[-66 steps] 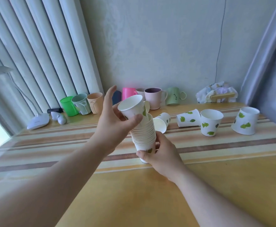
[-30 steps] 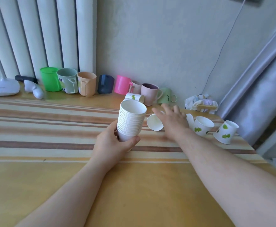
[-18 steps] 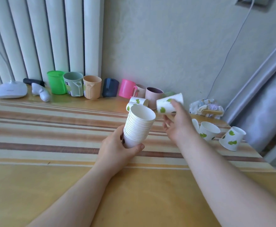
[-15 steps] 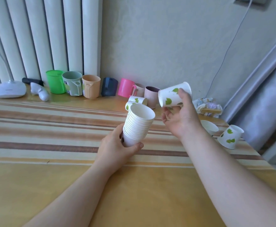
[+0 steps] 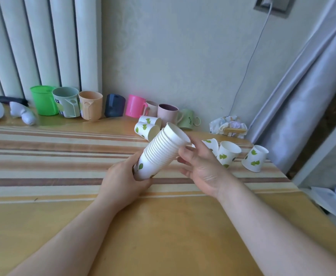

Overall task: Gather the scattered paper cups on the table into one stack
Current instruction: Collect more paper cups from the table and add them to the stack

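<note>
From the head camera, the left hand (image 5: 123,182) has its fingers wrapped tight around the bottom cup of the stack (image 5: 161,154), which tilts up and away from that palm toward the right, off the table (image 5: 43,156). The right hand (image 5: 203,168) is beside the stack's open top with its fingers (image 5: 185,154) loosely spread, their tips touching or almost touching the upper rims; it grips nothing that can be seen. Just beyond the left fingers and the stack's mouth, two loose paper cups (image 5: 146,129) lie on their sides, one against the other. Past the right fingertips a tipped cup (image 5: 210,144) is partly hidden by that hand, then an upright cup (image 5: 228,155), then a leaning cup (image 5: 254,158) furthest out. Thin paper like this should be very light and easily crushed, and the rolled rims look like the stiffest part. Each loose cup is probably best pinched gently at the rim or around the upper wall, while the stack is safest cradled low, where the nested walls back each other up. A row of plastic mugs (image 5: 91,105) stands along the wall, well beyond both hands.
</note>
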`<state>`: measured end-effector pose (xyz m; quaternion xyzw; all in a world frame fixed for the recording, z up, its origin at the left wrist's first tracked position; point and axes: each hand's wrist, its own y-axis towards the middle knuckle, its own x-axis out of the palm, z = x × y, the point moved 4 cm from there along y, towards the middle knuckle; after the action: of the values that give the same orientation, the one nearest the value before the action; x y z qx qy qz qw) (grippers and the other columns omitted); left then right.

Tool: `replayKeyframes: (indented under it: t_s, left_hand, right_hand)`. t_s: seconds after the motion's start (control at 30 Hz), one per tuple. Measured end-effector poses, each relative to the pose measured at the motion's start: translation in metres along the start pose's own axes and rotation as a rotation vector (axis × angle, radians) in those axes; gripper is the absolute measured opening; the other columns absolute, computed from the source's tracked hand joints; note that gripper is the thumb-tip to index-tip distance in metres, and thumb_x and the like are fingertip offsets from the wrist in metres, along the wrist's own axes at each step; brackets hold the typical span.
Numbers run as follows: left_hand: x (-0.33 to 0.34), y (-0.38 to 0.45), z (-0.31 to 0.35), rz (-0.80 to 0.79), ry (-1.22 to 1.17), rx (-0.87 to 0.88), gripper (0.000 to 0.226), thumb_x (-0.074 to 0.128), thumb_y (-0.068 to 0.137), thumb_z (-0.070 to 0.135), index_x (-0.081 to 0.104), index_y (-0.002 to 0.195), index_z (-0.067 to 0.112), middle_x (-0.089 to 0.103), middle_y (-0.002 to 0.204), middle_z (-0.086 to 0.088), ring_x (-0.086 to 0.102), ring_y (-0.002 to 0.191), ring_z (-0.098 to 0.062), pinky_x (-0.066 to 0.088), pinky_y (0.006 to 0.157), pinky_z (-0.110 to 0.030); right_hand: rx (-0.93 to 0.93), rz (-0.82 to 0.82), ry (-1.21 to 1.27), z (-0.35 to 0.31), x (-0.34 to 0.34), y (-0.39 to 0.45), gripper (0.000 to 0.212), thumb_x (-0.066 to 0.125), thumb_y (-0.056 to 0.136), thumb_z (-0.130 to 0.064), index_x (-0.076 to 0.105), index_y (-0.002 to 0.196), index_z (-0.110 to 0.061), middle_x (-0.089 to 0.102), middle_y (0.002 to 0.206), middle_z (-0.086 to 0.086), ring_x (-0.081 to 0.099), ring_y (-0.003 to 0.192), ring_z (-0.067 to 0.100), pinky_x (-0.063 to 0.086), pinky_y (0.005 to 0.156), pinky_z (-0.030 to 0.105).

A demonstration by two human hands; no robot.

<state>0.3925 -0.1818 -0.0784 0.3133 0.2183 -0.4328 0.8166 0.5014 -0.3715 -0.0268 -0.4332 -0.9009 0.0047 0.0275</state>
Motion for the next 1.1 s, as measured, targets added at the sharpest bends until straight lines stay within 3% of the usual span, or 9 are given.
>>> replayKeyframes:
  t_s: [0.07, 0.23, 0.33, 0.43, 0.5, 0.7, 0.83, 1.0, 1.1]
  left_hand:
    - [0.001, 0.0, 0.001, 0.006, -0.001, 0.024, 0.062, 0.084, 0.075, 0.038, 0.062, 0.132, 0.046, 0.074, 0.09, 0.015, 0.065, 0.086, -0.012, 0.054, 0.076, -0.038]
    - [0.002, -0.001, 0.007, 0.005, 0.016, 0.106, 0.075, 0.084, 0.077, 0.045, 0.054, 0.145, 0.054, 0.073, 0.094, 0.025, 0.064, 0.089, -0.008, 0.049, 0.076, -0.032]
    - [0.004, 0.0, 0.005, -0.009, 0.008, 0.093, 0.079, 0.085, 0.077, 0.046, 0.052, 0.147, 0.058, 0.076, 0.1, 0.025, 0.067, 0.095, -0.009, 0.054, 0.084, -0.036]
    - [0.005, 0.001, 0.002, -0.016, 0.02, 0.079, 0.078, 0.086, 0.076, 0.045, 0.054, 0.146, 0.058, 0.076, 0.102, 0.025, 0.067, 0.099, -0.01, 0.054, 0.088, -0.039]
    - [0.006, 0.002, 0.002, -0.027, 0.027, 0.084, 0.078, 0.086, 0.076, 0.044, 0.054, 0.145, 0.059, 0.076, 0.102, 0.025, 0.067, 0.098, -0.009, 0.054, 0.088, -0.039]
    - [0.009, 0.003, 0.002, -0.041, 0.043, 0.091, 0.078, 0.087, 0.076, 0.041, 0.054, 0.145, 0.06, 0.074, 0.103, 0.03, 0.065, 0.099, -0.009, 0.052, 0.088, -0.038]
    - [0.009, 0.003, 0.003, -0.04, 0.038, 0.104, 0.075, 0.086, 0.076, 0.039, 0.056, 0.142, 0.058, 0.073, 0.102, 0.029, 0.065, 0.099, -0.013, 0.051, 0.085, -0.038]
    - [0.007, 0.002, 0.003, -0.043, 0.045, 0.108, 0.076, 0.088, 0.076, 0.038, 0.057, 0.144, 0.056, 0.071, 0.104, 0.029, 0.064, 0.101, -0.014, 0.049, 0.085, -0.038]
    - [0.007, 0.0, 0.004, -0.043, 0.042, 0.116, 0.076, 0.087, 0.076, 0.037, 0.056, 0.143, 0.057, 0.068, 0.099, 0.033, 0.063, 0.098, -0.013, 0.048, 0.082, -0.036]
  right_hand:
    - [-0.01, 0.108, 0.0, 0.008, -0.025, -0.008, 0.091, 0.089, 0.058, -0.047, 0.06, 0.144, -0.037, 0.069, 0.115, -0.009, 0.064, 0.102, 0.014, 0.045, 0.092, 0.038]
    - [-0.062, 0.803, -0.255, 0.02, -0.122, -0.009, 0.056, 0.085, 0.077, -0.028, 0.063, 0.128, -0.034, 0.065, 0.117, 0.002, 0.069, 0.103, 0.022, 0.05, 0.077, 0.032]
    - [0.0, 0.993, -0.394, 0.03, -0.157, 0.004, 0.062, 0.082, 0.078, -0.018, 0.055, 0.134, -0.026, 0.058, 0.133, 0.007, 0.065, 0.112, 0.03, 0.049, 0.082, 0.034]
    - [0.091, 0.918, -0.432, 0.041, -0.166, 0.027, 0.099, 0.091, 0.078, -0.028, 0.036, 0.16, -0.027, 0.042, 0.16, 0.007, 0.055, 0.132, 0.031, 0.048, 0.102, 0.039]
    - [0.087, 0.828, -0.356, 0.042, -0.166, 0.041, 0.113, 0.093, 0.078, -0.034, 0.025, 0.167, -0.031, 0.047, 0.161, 0.0, 0.052, 0.142, 0.029, 0.047, 0.109, 0.041]
    - [0.006, 0.962, -0.143, 0.034, -0.154, 0.036, 0.069, 0.078, 0.084, -0.019, 0.046, 0.144, -0.027, 0.064, 0.115, -0.008, 0.063, 0.108, 0.024, 0.045, 0.065, 0.026]
    - [-0.183, 0.859, 0.098, 0.015, -0.118, 0.023, 0.057, 0.084, 0.086, -0.019, 0.052, 0.133, -0.024, 0.067, 0.109, -0.01, 0.068, 0.097, 0.015, 0.052, 0.072, 0.027]
    - [-0.301, 0.405, 0.374, -0.021, -0.051, 0.012, 0.024, 0.084, 0.09, -0.018, 0.068, 0.106, -0.022, 0.077, 0.09, -0.005, 0.073, 0.085, 0.016, 0.061, 0.073, 0.038]
    - [-0.327, 0.331, 0.245, -0.024, -0.027, 0.007, 0.047, 0.089, 0.074, -0.026, 0.072, 0.117, -0.017, 0.08, 0.1, -0.001, 0.075, 0.093, 0.017, 0.062, 0.079, 0.037]
